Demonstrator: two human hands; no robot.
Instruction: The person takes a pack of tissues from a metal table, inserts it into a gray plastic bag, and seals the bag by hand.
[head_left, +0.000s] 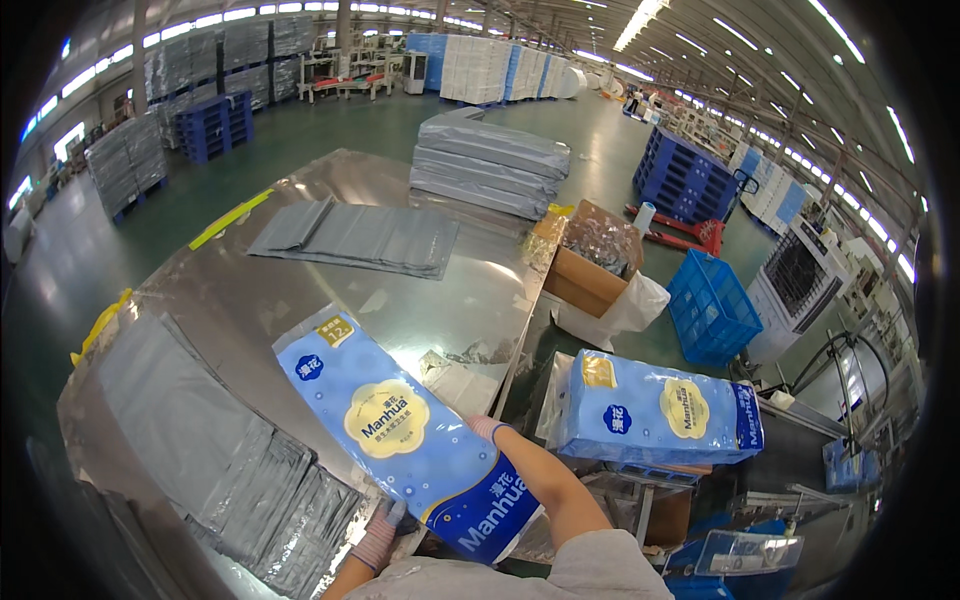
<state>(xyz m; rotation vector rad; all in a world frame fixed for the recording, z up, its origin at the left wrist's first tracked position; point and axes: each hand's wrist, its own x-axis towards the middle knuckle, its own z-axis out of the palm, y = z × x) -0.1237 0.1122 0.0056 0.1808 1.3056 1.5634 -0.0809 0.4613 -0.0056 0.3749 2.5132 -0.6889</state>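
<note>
A long blue plastic-wrapped paper pack with a pale yellow badge lies slanted at the near side of the metal table, its dark blue end toward me. My left hand, in a striped glove with grey fingertips, grips its lower left edge. On the opposite side my right hand, also gloved, holds the pack's right edge; its fingers are mostly hidden. To the left of the pack lies a spread of flat grey plastic bags. More flat grey bags lie farther back on the table.
A second blue pack rests at the right beside a conveyor. Folded grey sacks are stacked at the table's far end, near an open cardboard box. Beyond stand a blue crate, a red pallet jack and blue pallets.
</note>
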